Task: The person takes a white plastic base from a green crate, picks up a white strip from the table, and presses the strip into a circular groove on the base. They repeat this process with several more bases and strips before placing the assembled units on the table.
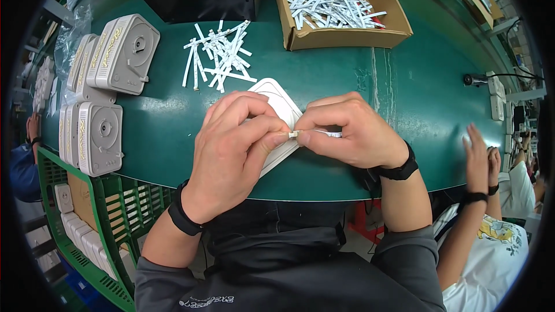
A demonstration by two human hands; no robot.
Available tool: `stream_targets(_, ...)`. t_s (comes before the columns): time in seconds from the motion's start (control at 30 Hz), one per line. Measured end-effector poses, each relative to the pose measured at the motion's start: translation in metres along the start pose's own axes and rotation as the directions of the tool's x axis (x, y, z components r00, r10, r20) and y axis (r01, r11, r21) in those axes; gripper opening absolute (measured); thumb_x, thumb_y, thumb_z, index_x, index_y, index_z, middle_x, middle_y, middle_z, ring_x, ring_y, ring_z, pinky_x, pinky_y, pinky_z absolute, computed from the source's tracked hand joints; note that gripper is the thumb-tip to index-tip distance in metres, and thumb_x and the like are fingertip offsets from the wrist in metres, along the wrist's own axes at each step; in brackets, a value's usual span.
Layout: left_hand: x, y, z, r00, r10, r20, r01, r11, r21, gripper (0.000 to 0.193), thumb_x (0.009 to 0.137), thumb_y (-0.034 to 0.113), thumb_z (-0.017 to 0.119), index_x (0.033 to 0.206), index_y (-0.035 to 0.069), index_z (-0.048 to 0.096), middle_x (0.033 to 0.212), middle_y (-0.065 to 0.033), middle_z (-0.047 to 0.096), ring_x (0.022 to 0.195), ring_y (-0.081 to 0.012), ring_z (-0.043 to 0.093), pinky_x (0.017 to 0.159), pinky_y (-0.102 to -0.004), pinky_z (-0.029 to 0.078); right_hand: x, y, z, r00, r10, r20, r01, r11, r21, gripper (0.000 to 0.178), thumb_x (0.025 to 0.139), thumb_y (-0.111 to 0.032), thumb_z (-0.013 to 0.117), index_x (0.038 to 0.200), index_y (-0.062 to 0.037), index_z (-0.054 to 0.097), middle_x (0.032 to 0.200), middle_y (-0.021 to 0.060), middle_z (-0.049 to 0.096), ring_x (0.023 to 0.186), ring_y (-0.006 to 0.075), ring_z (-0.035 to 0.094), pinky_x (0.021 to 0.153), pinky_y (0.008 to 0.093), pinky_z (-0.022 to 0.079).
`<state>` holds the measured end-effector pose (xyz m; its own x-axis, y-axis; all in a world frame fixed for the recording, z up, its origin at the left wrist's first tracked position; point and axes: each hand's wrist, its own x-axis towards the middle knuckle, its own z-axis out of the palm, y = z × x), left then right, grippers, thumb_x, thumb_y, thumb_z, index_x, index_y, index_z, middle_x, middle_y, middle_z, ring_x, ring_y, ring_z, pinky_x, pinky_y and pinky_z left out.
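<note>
My left hand (pixel 231 144) and my right hand (pixel 352 130) meet in front of me with their fingertips pinched. Between them is a narrow white strip (pixel 333 134), with a small pale end piece (pixel 293 134) at the left fingertips. The strip runs back under the right fingers, which hide part of it. Beneath both hands lies a white housing (pixel 269 88) with rounded corners, tilted on the green table and largely covered by the hands. A loose pile of similar printed white strips (pixel 219 55) is spread just beyond my left hand.
An open cardboard box (pixel 347 39) full of strips stands at the back, beside a black machine (pixel 196 0). Grey-white device housings (pixel 101 138) are stacked at left, above a green crate (pixel 110 208) of white parts. A co-worker's hand (pixel 477 162) reaches in at right.
</note>
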<state>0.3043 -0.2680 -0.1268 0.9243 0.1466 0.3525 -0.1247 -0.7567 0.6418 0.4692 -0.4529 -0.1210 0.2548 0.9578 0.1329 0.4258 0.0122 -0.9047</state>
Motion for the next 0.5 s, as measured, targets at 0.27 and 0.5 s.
stream_targets(0.27, -0.0003, -0.0006, 0.0007, 1.000, -0.003, 0.007, 0.003, 1.000, -0.005, 0.005, 0.093, 0.013, 0.080, 0.095, 0.009, 0.077, 0.102, -0.0033, 0.067, 0.111, -0.0277, 0.067, 0.099, -0.0430, 0.049, -0.0004, 0.0026, 0.0000, 1.000, -0.007, 0.013, 0.006, 1.000, 0.026, 0.009, 0.097, -0.005, 0.076, 0.102, 0.0012, 0.078, 0.087, 0.0109, 0.074, 0.076, 0.0238, 0.069, 0.069, 0.0344, 0.053)
stream_targets(0.5, -0.0010, 0.0010, -0.0025, 0.998, -0.027, 0.055, 0.029, 0.999, -0.033, 0.004, 0.093, 0.008, 0.078, 0.096, 0.006, 0.076, 0.103, -0.0062, 0.068, 0.120, -0.0323, 0.067, 0.103, -0.0431, 0.047, -0.0010, -0.0011, 0.0012, 0.999, -0.046, 0.001, 0.046, 0.998, -0.041, 0.008, 0.095, -0.004, 0.076, 0.101, 0.0015, 0.077, 0.085, 0.0116, 0.072, 0.074, 0.0250, 0.068, 0.066, 0.0350, 0.052)
